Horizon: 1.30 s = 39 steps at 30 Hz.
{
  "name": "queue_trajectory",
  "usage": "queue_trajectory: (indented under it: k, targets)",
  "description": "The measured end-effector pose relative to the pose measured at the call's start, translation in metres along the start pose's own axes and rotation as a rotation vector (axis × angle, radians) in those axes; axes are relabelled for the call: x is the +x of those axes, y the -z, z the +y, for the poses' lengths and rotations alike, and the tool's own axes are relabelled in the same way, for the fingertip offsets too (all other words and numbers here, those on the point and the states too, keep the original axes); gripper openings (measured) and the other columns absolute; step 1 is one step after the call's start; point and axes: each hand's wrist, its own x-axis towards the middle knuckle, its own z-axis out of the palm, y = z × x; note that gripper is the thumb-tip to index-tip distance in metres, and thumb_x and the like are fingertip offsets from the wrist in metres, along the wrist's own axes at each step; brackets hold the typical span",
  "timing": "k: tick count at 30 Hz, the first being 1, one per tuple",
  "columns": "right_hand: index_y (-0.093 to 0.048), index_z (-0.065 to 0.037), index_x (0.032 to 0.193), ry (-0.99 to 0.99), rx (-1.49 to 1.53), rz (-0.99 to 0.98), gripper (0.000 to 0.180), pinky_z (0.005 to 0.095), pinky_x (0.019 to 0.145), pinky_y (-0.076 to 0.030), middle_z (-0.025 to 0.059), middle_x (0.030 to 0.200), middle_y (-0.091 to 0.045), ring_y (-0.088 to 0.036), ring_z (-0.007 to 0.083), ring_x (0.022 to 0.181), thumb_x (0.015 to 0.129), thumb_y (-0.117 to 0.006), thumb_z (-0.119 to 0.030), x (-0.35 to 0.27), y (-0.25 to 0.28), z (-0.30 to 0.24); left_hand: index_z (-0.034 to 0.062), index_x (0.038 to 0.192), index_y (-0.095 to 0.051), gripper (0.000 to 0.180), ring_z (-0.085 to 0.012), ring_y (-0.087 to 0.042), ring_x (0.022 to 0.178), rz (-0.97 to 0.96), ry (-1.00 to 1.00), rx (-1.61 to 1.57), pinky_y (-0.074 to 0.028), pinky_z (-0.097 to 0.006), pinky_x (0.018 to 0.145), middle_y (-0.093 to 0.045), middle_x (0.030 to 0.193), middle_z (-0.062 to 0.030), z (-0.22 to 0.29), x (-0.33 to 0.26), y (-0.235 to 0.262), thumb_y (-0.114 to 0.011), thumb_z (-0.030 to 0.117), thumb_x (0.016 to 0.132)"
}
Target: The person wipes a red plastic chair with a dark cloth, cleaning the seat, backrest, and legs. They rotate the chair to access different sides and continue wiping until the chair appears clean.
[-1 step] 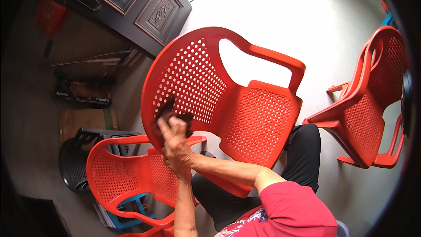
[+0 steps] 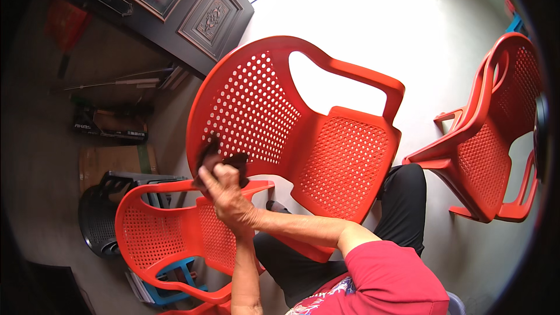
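A red plastic armchair [image 2: 344, 169] with a perforated back and seat lies tilted in front of me, by my knees. My right hand [image 2: 228, 198] is closed around a dark, crumpled cloth [image 2: 223, 163] at the lower left rim of the chair's back. The cloth covers part of the rim and some of the holes. My left hand [image 2: 240, 230] is just under the right one, near the chair's edge. Its fingers are hidden behind my right hand and wrist, so its grip does not show.
More red chairs [image 2: 484, 151] stand stacked on the right. Another red chair [image 2: 154, 233] is at the lower left, beside a blue stool [image 2: 178, 274] and a black chair [image 2: 96, 221]. A dark carved door [image 2: 204, 23], a box [image 2: 111, 122] and cardboard [image 2: 116, 163] lie beyond.
My right hand and the cloth have shifted slightly left and down along the rim of the chair's back. The chair has hardly moved.
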Motion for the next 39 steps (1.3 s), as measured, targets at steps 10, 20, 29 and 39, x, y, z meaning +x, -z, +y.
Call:
queue_trajectory:
  k: [10, 20, 29, 39]
  targets:
    - [-0.032, -0.003, 0.141, -0.128, 0.001, 0.039, 0.065, 0.0449, 0.101, -0.031, 0.0247, 0.131, -0.031, -0.036, 0.0386, 0.116, 0.081, -0.058, -0.006, -0.03, 0.009, 0.085, 0.0078, 0.086, -0.051, 0.059, -0.0106, -0.044, 0.045, -0.143, 0.299, -0.941, -0.043, -0.027, 0.045, -0.046, 0.057, 0.002, 0.047, -0.003, 0.005, -0.039, 0.066, 0.088]
    - [-0.032, 0.002, 0.135, -0.669, -0.296, 0.013, 0.057, 0.0514, 0.097, -0.031, 0.0318, 0.127, -0.028, -0.035, 0.0459, 0.112, 0.081, -0.047, -0.005, -0.129, 0.002, 0.189, 0.0114, 0.065, -0.044, 0.061, -0.0111, -0.04, 0.039, -0.061, 0.326, -0.917, -0.042, -0.027, 0.043, -0.036, 0.048, 0.0026, 0.058, -0.005, 0.003, -0.041, 0.069, 0.085]
    - [-0.029, 0.007, 0.138, -0.289, -0.112, 0.316, 0.055, 0.0409, 0.098, -0.032, 0.0291, 0.143, -0.017, -0.037, 0.0329, 0.114, 0.087, -0.048, -0.004, 0.044, -0.013, 0.104, 0.0088, 0.09, -0.052, 0.059, -0.0109, -0.037, 0.039, -0.084, 0.297, -0.901, -0.041, -0.028, 0.042, -0.035, 0.048, 0.003, 0.056, -0.002, 0.004, -0.041, 0.067, 0.086]
    - [-0.048, 0.003, 0.125, 0.263, -0.364, 0.113, 0.046, 0.0434, 0.093, -0.036, 0.0207, 0.122, -0.042, -0.043, 0.0333, 0.108, 0.08, -0.048, -0.007, 0.161, 0.043, 0.121, 0.0098, 0.07, -0.046, 0.062, -0.0105, -0.038, 0.039, -0.06, 0.353, -0.892, -0.042, -0.027, 0.044, -0.035, 0.048, 0.0027, 0.062, -0.005, 0.001, -0.042, 0.07, 0.084]
